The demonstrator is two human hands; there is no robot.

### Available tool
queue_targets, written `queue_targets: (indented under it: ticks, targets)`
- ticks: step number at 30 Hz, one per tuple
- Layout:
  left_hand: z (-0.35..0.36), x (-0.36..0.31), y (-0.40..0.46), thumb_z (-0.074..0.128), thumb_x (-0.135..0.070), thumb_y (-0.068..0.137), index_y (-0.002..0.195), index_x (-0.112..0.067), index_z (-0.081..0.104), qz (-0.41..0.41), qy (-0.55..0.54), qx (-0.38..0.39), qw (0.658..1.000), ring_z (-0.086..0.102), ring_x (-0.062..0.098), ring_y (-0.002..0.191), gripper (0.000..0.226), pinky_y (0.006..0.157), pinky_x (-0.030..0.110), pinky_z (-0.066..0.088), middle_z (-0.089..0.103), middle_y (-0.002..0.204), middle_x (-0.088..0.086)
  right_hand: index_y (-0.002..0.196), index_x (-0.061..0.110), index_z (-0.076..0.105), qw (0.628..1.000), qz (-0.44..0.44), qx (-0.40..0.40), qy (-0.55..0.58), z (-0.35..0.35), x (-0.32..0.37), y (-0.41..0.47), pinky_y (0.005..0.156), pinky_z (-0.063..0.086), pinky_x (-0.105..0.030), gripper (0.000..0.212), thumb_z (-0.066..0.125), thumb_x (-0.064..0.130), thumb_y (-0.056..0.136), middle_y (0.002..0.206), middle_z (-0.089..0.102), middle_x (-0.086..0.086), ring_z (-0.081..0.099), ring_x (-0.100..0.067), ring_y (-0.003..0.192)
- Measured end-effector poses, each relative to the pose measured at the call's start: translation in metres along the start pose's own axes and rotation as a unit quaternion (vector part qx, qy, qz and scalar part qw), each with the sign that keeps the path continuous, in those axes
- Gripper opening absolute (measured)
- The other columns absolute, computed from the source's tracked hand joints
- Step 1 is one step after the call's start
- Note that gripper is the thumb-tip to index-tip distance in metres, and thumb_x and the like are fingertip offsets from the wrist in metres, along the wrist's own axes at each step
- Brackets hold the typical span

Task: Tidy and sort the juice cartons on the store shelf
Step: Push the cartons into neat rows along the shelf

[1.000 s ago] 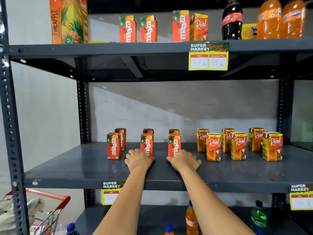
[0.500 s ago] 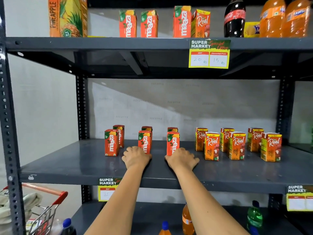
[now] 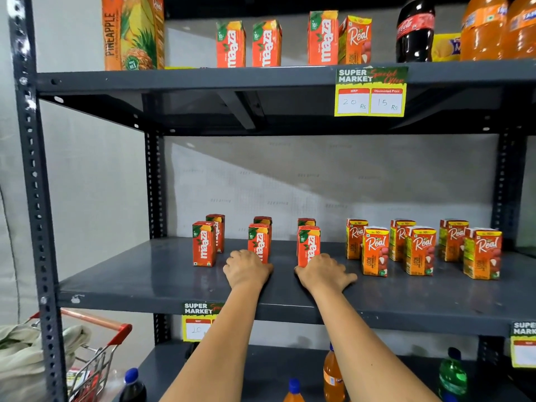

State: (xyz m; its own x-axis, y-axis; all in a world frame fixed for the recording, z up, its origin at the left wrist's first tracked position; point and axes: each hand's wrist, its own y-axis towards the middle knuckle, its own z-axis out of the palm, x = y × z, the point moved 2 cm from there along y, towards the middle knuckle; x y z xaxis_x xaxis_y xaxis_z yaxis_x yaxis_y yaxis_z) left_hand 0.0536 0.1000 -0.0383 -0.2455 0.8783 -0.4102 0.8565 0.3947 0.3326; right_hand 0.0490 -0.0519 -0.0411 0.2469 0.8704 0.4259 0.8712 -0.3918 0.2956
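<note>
Now | left hand (image 3: 246,268) – curled at Maaza carton (image 3: 259,242) base (grip unclear) | right hand (image 3: 323,271) – likewise, neighbouring carton (image 3: 308,245)

One view only, head cam, so no overlap w/ any other. It faces the middle shelf (image 3: 174,282) straight on, close, at arm's reach, lens approx. level w/ the gap above that shelf. Above it: top shelf's underside. Below it: bottle tops. Left of it: a cart's red handle (image 3: 116,332).
</note>
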Motion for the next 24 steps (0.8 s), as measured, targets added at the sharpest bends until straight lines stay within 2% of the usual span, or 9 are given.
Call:
queue_targets:
  ticks: [24]
  targets:
    - [0.0024,0.0007,0.0021,0.060,-0.057,0.080,0.131,-0.004,0.045,0.000,0.001,-0.001,1.000,0.050,0.029,0.116,0.074,0.095,0.036,0.041,0.050,0.127,0.015,0.122,0.013,0.053,1.000,0.001,-0.002,-0.008,0.0019,0.0008,0.0025,0.097,0.034,-0.045,0.066,0.060,0.061,0.077,0.124,0.059,-0.009,0.053,-0.029,0.115]
